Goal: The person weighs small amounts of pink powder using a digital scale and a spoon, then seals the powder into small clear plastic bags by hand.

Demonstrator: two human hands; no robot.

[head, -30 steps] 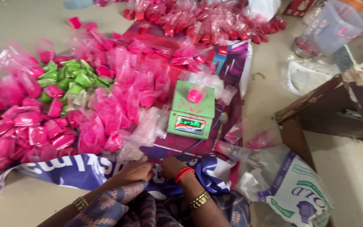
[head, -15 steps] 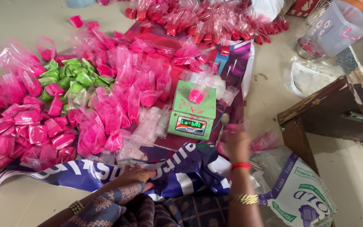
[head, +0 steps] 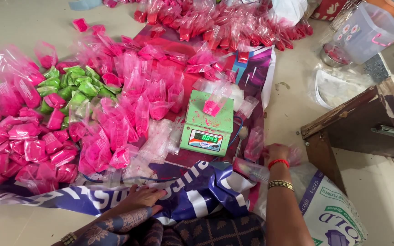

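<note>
Nearest to us, our left hand (head: pixel 142 199) lies flat, palm down, on the blue and white printed sheet (head: pixel 192 196) spread over the floor, fingers loose and gripping nothing. The forearm comes in low from the bottom edge, a patterned sleeve over it.

Our right hand (head: pixel 277 152) reaches out past a red bangle and a beaded one, wrist bent a little inward, at the mouth of the big white sack (head: pixel 329 214). Its fingers are among clear, pink-dusted empty pouches (head: pixel 254 143) just beside the sack; we cannot tell whether they have closed on one. We judge these pouches to be very light, limp and slippery, easy to crumple or to lift two at once, so a pinch at the open top edge would suit them best.

Just beyond the hands stands the small green scale (head: pixel 208 123), its display lit, with one part-filled pink pouch (head: pixel 213 105) standing on the pan. That one looks soft and light, and apt to spill powder if tipped; the neck above the powder is the place to hold it.

Left of the scale spreads a heap of filled pink packets (head: pixel 115 123), with green packets (head: pixel 76 84) among them. Farther off lie red packets (head: pixel 224 27), and at the right a wooden stool (head: pixel 356 123) and a clear plastic tub (head: pixel 365 32).
</note>
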